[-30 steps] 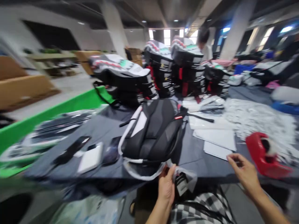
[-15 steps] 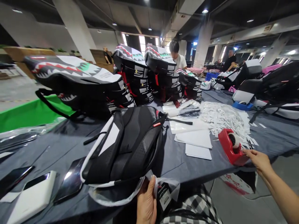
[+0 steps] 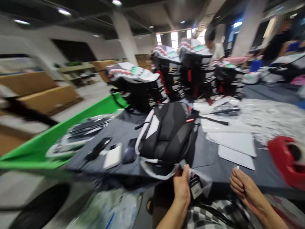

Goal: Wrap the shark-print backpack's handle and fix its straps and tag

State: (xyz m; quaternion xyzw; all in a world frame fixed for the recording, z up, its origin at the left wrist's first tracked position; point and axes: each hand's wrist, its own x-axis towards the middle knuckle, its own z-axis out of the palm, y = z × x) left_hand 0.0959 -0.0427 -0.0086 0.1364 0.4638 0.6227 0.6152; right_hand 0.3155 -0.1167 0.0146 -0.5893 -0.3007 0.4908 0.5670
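A black backpack with white trim lies on the grey-covered table, its padded back facing up. At its near end, my left hand is closed on translucent plastic wrap, thumb on top. A black hang tag with a white label hangs beside that hand. My right hand is closed in a pinch in front of the table edge. A small clear piece of tape sticks up from its fingertips. The red tape dispenser stands to the right of this hand, apart from it.
Shark-mouth-patterned backpacks are stacked along the back. White paper sheets and a heap of small white slips lie right of the backpack. A white power bank and phones lie left. A green-lined bin borders the table. Two people stand beyond.
My right hand has left the tape dispenser and moved left, bringing a bit of tape. The view has swung left. My left hand keeps hold of the plastic wrap.
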